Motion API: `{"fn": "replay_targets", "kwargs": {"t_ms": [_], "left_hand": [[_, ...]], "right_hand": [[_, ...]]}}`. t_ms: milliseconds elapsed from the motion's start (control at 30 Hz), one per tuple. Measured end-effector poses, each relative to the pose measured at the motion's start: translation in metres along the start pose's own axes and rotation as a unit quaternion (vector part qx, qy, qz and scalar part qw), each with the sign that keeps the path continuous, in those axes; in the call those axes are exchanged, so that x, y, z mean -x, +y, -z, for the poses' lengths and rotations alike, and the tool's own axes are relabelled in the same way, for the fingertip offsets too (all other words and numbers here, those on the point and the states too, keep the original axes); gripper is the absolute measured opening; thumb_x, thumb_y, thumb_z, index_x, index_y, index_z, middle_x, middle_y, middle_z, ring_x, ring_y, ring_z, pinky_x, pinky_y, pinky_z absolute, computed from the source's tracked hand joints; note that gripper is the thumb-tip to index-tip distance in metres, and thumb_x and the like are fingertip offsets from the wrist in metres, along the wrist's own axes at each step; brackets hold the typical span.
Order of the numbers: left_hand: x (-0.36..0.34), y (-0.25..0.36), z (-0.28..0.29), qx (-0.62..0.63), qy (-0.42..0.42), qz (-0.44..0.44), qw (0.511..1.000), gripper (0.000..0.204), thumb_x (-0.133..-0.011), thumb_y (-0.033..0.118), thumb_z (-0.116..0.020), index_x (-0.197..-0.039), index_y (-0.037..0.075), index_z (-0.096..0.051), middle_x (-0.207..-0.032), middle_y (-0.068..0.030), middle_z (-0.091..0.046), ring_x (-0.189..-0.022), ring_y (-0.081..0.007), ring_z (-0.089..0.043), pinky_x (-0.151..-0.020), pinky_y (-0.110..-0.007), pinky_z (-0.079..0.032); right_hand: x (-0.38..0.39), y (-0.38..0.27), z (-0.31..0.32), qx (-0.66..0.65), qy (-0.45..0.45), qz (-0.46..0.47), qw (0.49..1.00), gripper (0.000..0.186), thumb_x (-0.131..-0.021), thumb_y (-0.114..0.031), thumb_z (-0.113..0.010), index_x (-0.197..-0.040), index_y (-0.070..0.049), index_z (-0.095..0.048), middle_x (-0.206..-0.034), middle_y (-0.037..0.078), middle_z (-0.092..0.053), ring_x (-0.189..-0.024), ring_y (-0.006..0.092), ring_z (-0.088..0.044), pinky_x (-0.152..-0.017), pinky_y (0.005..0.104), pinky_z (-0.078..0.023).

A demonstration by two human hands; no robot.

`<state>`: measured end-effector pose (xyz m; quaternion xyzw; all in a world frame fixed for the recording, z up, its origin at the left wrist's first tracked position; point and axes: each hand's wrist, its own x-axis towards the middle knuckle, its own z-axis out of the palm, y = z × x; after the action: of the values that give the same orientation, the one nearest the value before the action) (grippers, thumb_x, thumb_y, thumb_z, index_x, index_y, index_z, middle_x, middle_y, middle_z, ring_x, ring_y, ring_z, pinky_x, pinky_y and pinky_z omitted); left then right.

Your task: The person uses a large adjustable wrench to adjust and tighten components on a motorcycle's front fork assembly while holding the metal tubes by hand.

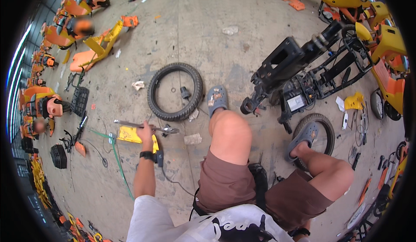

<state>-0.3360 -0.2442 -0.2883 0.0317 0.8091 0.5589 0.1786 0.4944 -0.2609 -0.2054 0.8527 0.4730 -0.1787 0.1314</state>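
Note:
My left hand (pixel 147 134) is closed around the shaft of a long metal wrench (pixel 167 130), held low above the floor. Its grey head points right and its thin end points left. Beneath the hand lies a yellow plastic panel (pixel 128 134), beside a dark handle-like piece (pixel 160 158) with a cable. Of my right hand (pixel 307 225), only the area by a dark wristband shows under my thigh at the lower edge. Its fingers are hidden. Ahead of my left foot is a black tyre (pixel 197 107) with a small dark part (pixel 185 93) inside its ring.
A stripped black scooter frame (pixel 294 75) lies at the right, with another tyre (pixel 331 133) under my right foot. A green strap (pixel 118 157) trails at the left, near a black basket (pixel 79 101). Orange and yellow scooters (pixel 39 101) line both sides. A yellow-orange body panel (pixel 97 49) lies farther off.

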Motion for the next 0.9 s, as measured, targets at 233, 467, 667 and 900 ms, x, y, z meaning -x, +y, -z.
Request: {"fn": "replay_targets", "kwargs": {"t_ms": [233, 467, 667, 900], "left_hand": [[0.108, 0.244, 0.066, 0.303, -0.007, -0.144, 0.942, 0.023, -0.093, 0.023, -0.054, -0.093, 0.002, -0.044, -0.089, -0.0216, -0.064, -0.081, -0.0369, -0.067, -0.067, -0.043, -0.058], [0.233, 0.367, 0.042, 0.546, -0.203, -0.092, 0.808, 0.023, -0.096, 0.023, -0.049, -0.082, 0.005, -0.047, -0.097, -0.0195, -0.063, -0.104, -0.0442, -0.059, -0.087, -0.050, -0.052], [0.348, 0.357, -0.018, 0.518, -0.422, 0.155, 0.728, 0.024, -0.096, 0.022, -0.051, -0.081, 0.003, -0.053, -0.092, -0.0145, -0.064, -0.104, -0.0386, -0.059, -0.092, -0.051, -0.050], [0.453, 0.348, -0.045, 0.276, -0.583, 0.163, 0.747, 0.025, -0.098, 0.027, -0.048, -0.090, 0.003, -0.051, -0.098, -0.0191, -0.066, -0.088, -0.0295, -0.066, -0.077, -0.037, -0.056]], "right_hand": [[0.084, -0.031, 0.167, -0.570, 0.320, 0.024, 0.756, 0.024, -0.092, -0.026, -0.047, -0.095, -0.007, -0.061, -0.063, -0.001, -0.042, -0.052, 0.0085, -0.033, -0.050, 0.0230, -0.031], [0.235, -0.261, 0.206, -0.590, -0.334, 0.295, 0.673, 0.031, -0.093, -0.028, -0.056, -0.098, 0.001, -0.066, -0.069, 0.004, -0.061, -0.070, 0.0076, -0.056, -0.060, 0.0210, -0.045], [0.235, -0.375, 0.168, -0.609, -0.240, 0.569, 0.497, 0.075, -0.091, -0.029, -0.061, -0.147, -0.004, -0.018, -0.148, 0.016, -0.026, -0.137, 0.0247, -0.026, -0.108, 0.0395, -0.030], [0.219, -0.335, 0.199, -0.824, -0.084, 0.434, 0.355, 0.071, -0.093, -0.027, -0.051, -0.147, -0.005, -0.012, -0.144, 0.024, -0.031, -0.130, 0.0276, -0.038, -0.109, 0.0429, -0.026]]}}
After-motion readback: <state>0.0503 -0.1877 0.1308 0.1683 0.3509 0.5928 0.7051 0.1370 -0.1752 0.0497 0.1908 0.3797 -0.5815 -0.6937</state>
